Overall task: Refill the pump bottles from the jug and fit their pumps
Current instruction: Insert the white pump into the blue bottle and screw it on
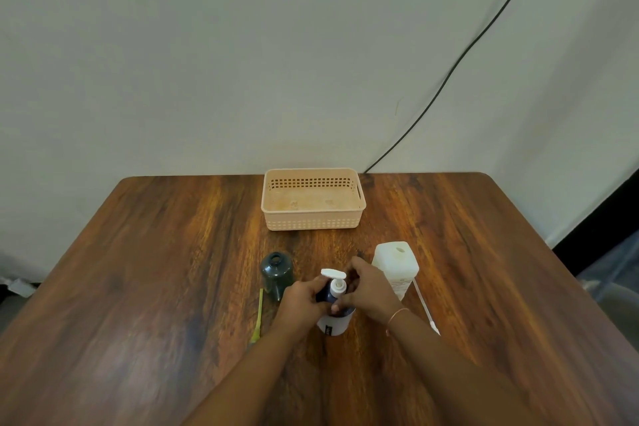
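A dark pump bottle (334, 323) with a white label stands on the wooden table (138, 270) in front of me. A white pump (335, 282) sits on its neck. My left hand (304, 299) grips the bottle's shoulder from the left. My right hand (370, 290) holds the neck at the pump collar from the right. A dark green bottle (276, 273) stands open, without a pump, to the left. A white jug (396, 266) with an open mouth stands to the right, behind my right hand.
A peach plastic basket (313, 199) sits at the table's far edge. A yellow-green pump tube (257, 318) lies left of the bottle, and a white pump tube (427, 309) lies right of my wrist. A black cable (449, 73) runs down the wall.
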